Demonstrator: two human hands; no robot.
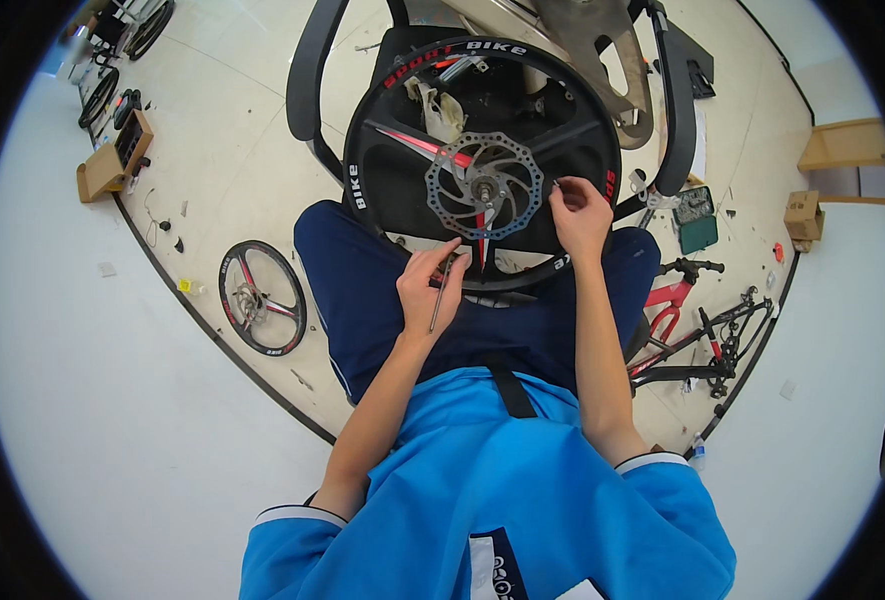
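Observation:
A black three-spoke bike wheel (592, 140) with red and white accents lies flat on a black chair seat, its near edge over my lap. At its centre is a silver disc brake rotor (522, 195) around the hub axle (483, 190). My left hand (427, 290) is closed around a thin metal rod-shaped tool (438, 302), with fingertips near the rotor's lower left edge. Right of the rotor, over the wheel, my right hand (582, 215) pinches a tiny dark piece (556, 184), too small to name.
Chair armrests (307, 75) flank the wheel, with a metallic bike frame (617, 75) beyond. Another wheel (262, 298) lies on the floor at left. At right are a green tool case (697, 232) and a red and black bike frame (672, 355). An open cardboard box (117, 165) stands far left.

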